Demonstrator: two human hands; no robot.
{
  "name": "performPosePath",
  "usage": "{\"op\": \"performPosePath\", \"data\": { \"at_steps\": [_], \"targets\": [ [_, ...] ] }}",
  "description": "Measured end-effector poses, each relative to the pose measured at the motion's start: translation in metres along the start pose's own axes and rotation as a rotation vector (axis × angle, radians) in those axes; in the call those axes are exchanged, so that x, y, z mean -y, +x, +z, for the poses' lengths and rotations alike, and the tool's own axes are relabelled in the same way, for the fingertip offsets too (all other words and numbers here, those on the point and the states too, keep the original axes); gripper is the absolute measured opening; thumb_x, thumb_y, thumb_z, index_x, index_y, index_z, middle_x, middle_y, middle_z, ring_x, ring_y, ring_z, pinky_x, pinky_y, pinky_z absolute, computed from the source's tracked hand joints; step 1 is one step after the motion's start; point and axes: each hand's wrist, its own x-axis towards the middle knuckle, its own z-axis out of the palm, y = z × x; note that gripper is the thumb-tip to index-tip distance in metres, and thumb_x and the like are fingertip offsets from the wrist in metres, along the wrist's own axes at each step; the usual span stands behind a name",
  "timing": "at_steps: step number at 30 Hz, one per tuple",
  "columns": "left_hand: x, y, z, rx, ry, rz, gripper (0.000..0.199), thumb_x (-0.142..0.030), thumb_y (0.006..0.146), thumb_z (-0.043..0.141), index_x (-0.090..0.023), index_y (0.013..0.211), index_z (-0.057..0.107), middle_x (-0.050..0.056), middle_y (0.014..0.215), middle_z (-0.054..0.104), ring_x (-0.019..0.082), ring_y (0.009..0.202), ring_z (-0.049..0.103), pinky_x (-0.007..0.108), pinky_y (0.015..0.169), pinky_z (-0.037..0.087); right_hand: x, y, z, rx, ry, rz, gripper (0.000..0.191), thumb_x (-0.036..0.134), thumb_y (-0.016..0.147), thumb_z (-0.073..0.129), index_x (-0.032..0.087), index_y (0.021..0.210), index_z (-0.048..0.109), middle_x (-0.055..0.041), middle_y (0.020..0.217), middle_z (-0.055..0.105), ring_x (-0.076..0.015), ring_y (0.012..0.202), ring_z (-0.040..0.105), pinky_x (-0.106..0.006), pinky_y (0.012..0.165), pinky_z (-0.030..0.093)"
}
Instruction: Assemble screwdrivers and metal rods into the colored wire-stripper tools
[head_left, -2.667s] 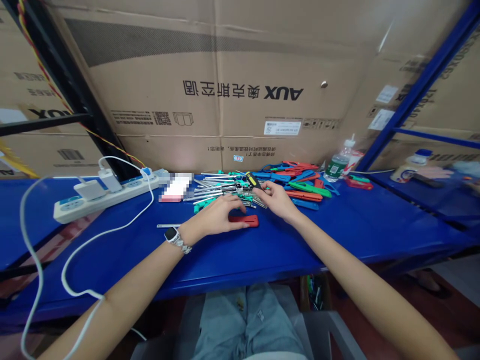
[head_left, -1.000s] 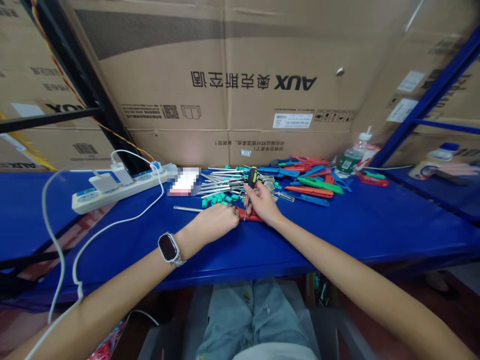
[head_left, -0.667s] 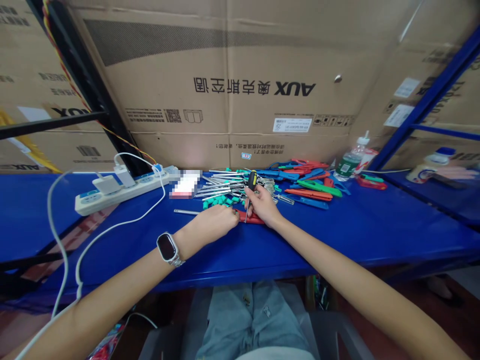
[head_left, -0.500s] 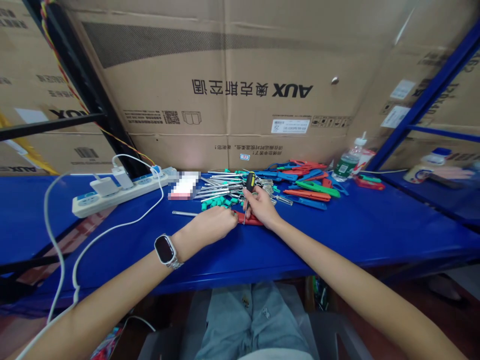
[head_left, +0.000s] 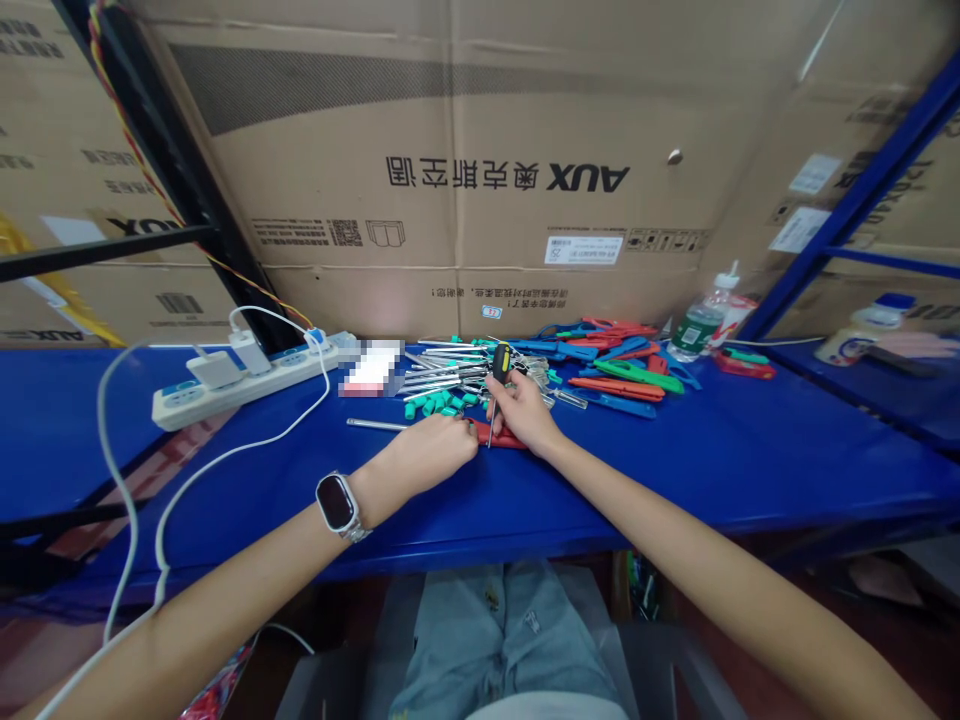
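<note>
My right hand [head_left: 525, 408] is closed around a small screwdriver [head_left: 502, 360] with a black and yellow handle. Its thin shaft points down to a red plastic handle [head_left: 504, 434] lying on the blue table. My left hand [head_left: 433, 450], with a watch on its wrist, is closed over the left end of that red handle. From under its far side a metal rod [head_left: 375, 425] sticks out to the left; whether it joins the red handle is hidden. Just beyond both hands lie a pile of metal rods [head_left: 442, 375] and several green caps [head_left: 431, 403].
Blue, red and green plastic handles [head_left: 626, 360] are heaped at the back right, near a bottle with a green label [head_left: 694, 325]. A power strip [head_left: 225, 385] with white cables stands at left. Large cardboard [head_left: 480, 120] backs the table. Another person's hand [head_left: 922, 345] shows at far right.
The view has shifted slightly. Both hands, the screwdriver and the red handle keep the same position relative to each other.
</note>
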Motion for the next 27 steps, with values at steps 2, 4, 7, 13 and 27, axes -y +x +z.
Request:
{"op": "performPosePath", "data": {
  "at_steps": [2, 4, 7, 13, 27],
  "targets": [
    [0.000, -0.001, 0.000, 0.012, -0.020, -0.022, 0.028, 0.004, 0.087, 0.044, -0.008, 0.088, 0.069, 0.016, 0.089, 0.072, 0.024, 0.077, 0.071, 0.033, 0.070, 0.052, 0.000, 0.000, 0.000, 0.006, -0.011, -0.007, 0.044, 0.063, 0.084, 0.064, 0.025, 0.087, 0.043, 0.0067, 0.055, 0.061, -0.0123, 0.035, 0.055, -0.023, 0.035, 0.038],
    [0.003, -0.003, 0.001, 0.018, -0.040, -0.037, 0.028, 0.004, 0.088, 0.044, -0.007, 0.093, 0.069, 0.015, 0.092, 0.073, 0.023, 0.078, 0.071, 0.032, 0.070, 0.052, 0.000, 0.000, 0.000, 0.009, -0.013, -0.007, 0.044, 0.063, 0.085, 0.064, 0.025, 0.086, 0.043, 0.0066, 0.055, 0.061, -0.0121, 0.035, 0.055, -0.023, 0.036, 0.038],
    [0.010, -0.007, 0.001, 0.003, -0.103, -0.033, 0.030, 0.001, 0.091, 0.042, -0.009, 0.097, 0.069, 0.013, 0.091, 0.073, 0.021, 0.075, 0.070, 0.030, 0.068, 0.052, 0.000, 0.000, -0.001, 0.012, -0.007, 0.003, 0.043, 0.062, 0.085, 0.063, 0.024, 0.086, 0.043, 0.0066, 0.054, 0.060, -0.0121, 0.035, 0.054, -0.023, 0.036, 0.038],
    [0.014, -0.007, 0.001, -0.002, -0.117, -0.023, 0.029, -0.001, 0.093, 0.042, -0.012, 0.092, 0.068, 0.010, 0.087, 0.072, 0.018, 0.076, 0.069, 0.028, 0.072, 0.052, 0.001, 0.000, -0.001, 0.024, -0.007, 0.016, 0.041, 0.059, 0.086, 0.064, 0.024, 0.086, 0.043, 0.0063, 0.054, 0.061, -0.0124, 0.035, 0.054, -0.023, 0.036, 0.038],
    [0.013, -0.006, -0.004, 0.056, -0.130, -0.042, 0.027, -0.001, 0.093, 0.044, -0.012, 0.088, 0.068, 0.010, 0.084, 0.072, 0.018, 0.070, 0.066, 0.027, 0.068, 0.048, 0.003, -0.002, 0.000, 0.023, -0.011, -0.004, 0.045, 0.064, 0.083, 0.065, 0.025, 0.085, 0.043, 0.0073, 0.053, 0.060, -0.0117, 0.034, 0.054, -0.022, 0.035, 0.038]
  ]
}}
